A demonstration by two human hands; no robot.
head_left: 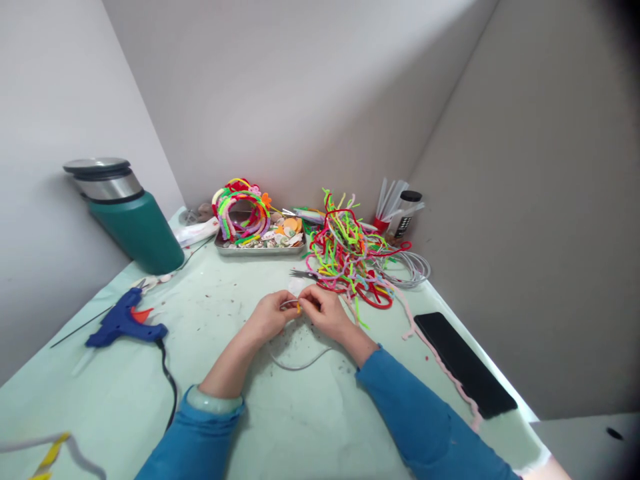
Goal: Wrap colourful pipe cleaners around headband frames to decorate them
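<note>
Both hands meet at the centre of the pale green table (pixel 240 413). The left hand (pixel 267 317) and the right hand (pixel 327 312) have fingertips pinched together on 1 thin white hoop (pixel 295 365), whose loop curves toward 6 o'clock from the hands and lies on the table. At the pinch point sits a short orange-yellow piece (pixel 299 307) (too small to tell whether it is wrapped on the hoop or only held against it).

At 1 o'clock from the hands, close by, lies a tangled heap of coloured pipe cleaners (pixel 350 257), with scissors (pixel 306 273) at its near-left edge. At 12 o'clock stands a metal tray (pixel 260 248) bearing wrapped headbands (pixel 240 210) and small shells. At 9 o'clock, well apart, lies a blue glue gun (pixel 125 323); a green flask (pixel 130 217) stands at 10 o'clock. A black phone (pixel 465 363) lies at 3 o'clock, a pink pipe cleaner (pixel 440 363) beside it.
</note>
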